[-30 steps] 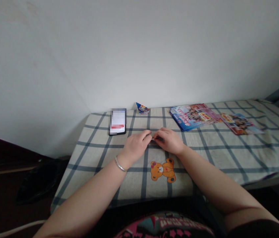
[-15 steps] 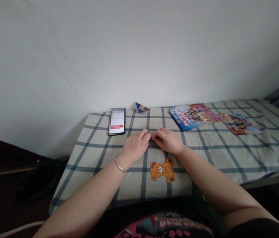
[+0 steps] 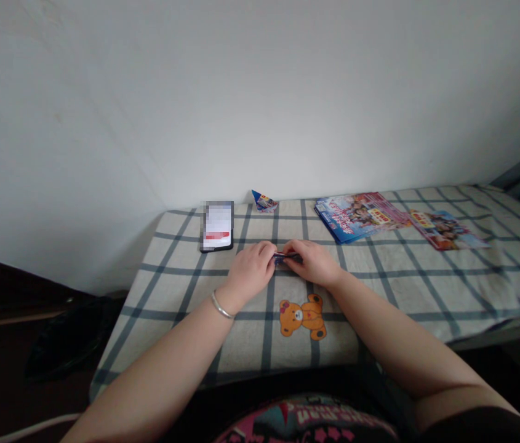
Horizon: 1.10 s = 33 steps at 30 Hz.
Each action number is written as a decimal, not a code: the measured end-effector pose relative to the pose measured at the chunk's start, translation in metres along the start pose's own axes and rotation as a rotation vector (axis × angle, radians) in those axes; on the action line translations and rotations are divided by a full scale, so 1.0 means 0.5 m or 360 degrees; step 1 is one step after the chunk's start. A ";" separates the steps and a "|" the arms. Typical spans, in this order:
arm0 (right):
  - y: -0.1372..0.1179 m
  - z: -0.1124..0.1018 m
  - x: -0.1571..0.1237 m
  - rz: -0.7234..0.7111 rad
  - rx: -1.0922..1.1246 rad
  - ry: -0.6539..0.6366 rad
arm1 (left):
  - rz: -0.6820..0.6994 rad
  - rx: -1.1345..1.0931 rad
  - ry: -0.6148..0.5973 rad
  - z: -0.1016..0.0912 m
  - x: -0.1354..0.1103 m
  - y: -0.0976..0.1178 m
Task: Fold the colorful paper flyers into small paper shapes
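Both my hands meet over the middle of the checked tablecloth [image 3: 186,289]. Between their fingertips is a small folded piece of printed paper [image 3: 284,256], dark and bluish where it shows; most of it is hidden. My left hand [image 3: 253,271], with a silver bangle at its wrist, is closed on the paper's left end. On the right end, my right hand [image 3: 312,261] pinches with bent fingers. Just nearer to me, an orange teddy bear picture [image 3: 303,316] lies flat on the cloth. Beyond the hands, against the wall, stands a folded paper shape [image 3: 264,202] in blue and mixed colours.
A phone [image 3: 218,226] with a lit, partly blurred screen lies at the back left. At the back right rest a stack of printed flyers [image 3: 356,215] and another flyer [image 3: 447,231]. A white wall [image 3: 260,98] closes off the table's far side. A black bag [image 3: 72,335] is low at left.
My fingertips have drawn slightly apart, so more of the folded paper shows between them. The left hand has shifted a little to the left. The other things have stayed in place.
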State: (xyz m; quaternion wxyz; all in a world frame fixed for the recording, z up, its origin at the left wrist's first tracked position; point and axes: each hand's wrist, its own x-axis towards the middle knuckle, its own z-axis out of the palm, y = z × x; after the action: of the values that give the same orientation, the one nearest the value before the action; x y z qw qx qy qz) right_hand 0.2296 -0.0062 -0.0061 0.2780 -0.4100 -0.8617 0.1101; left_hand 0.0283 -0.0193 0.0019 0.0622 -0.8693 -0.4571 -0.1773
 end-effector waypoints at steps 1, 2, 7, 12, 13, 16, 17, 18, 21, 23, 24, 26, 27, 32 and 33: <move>0.000 0.000 0.000 0.0001 0.0004 -0.0001 | 0.0005 -0.0018 0.0002 0.001 0.000 -0.001; 0.000 0.000 0.000 0.0003 0.0007 -0.0001 | 0.0012 -0.0036 0.0002 0.002 0.001 -0.002; 0.001 -0.001 -0.001 0.0024 0.0025 -0.0003 | 0.0040 -0.0148 -0.0001 0.005 0.003 -0.009; 0.004 0.002 -0.001 0.0037 0.0022 -0.0003 | 0.0040 -0.0257 -0.0006 0.004 0.003 -0.013; 0.005 0.003 -0.001 0.0023 0.0014 -0.0006 | 0.0038 -0.0277 -0.0005 0.005 0.003 -0.014; 0.007 0.004 0.000 -0.0019 -0.0005 -0.0018 | 0.0046 -0.0338 0.0007 0.006 0.003 -0.016; 0.008 0.004 0.001 -0.0027 -0.0008 -0.0021 | 0.0050 -0.0351 0.0013 0.007 0.003 -0.017; 0.008 0.004 0.001 -0.0032 -0.0011 -0.0024 | 0.0054 -0.0356 0.0014 0.007 0.003 -0.018; 0.008 0.003 0.002 -0.0039 -0.0011 -0.0015 | 0.0067 -0.0328 -0.0016 0.008 0.003 -0.019; 0.007 0.002 0.002 -0.0039 0.0000 -0.0014 | 0.0077 -0.0313 -0.0039 0.008 0.003 -0.020; 0.007 0.002 0.002 -0.0036 0.0005 -0.0016 | 0.0083 -0.0310 -0.0045 0.008 0.003 -0.020; 0.007 0.002 0.002 -0.0029 0.0008 -0.0022 | 0.0089 -0.0303 -0.0049 0.009 0.003 -0.020; 0.007 0.002 0.002 -0.0026 0.0008 -0.0023 | 0.0090 -0.0296 -0.0049 0.009 0.003 -0.019; 0.006 0.000 0.003 -0.0008 0.0031 -0.0047 | 0.0099 -0.0290 -0.0046 0.007 0.005 -0.017; 0.005 -0.001 0.003 -0.0005 0.0038 -0.0054 | 0.0101 -0.0297 -0.0042 0.007 0.004 -0.017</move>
State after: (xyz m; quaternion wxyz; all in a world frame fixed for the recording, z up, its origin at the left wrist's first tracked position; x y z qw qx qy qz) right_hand 0.2307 -0.0032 -0.0062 0.2685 -0.4034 -0.8655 0.1270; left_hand 0.0233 -0.0117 -0.0010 -0.0195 -0.8877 -0.4116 -0.2055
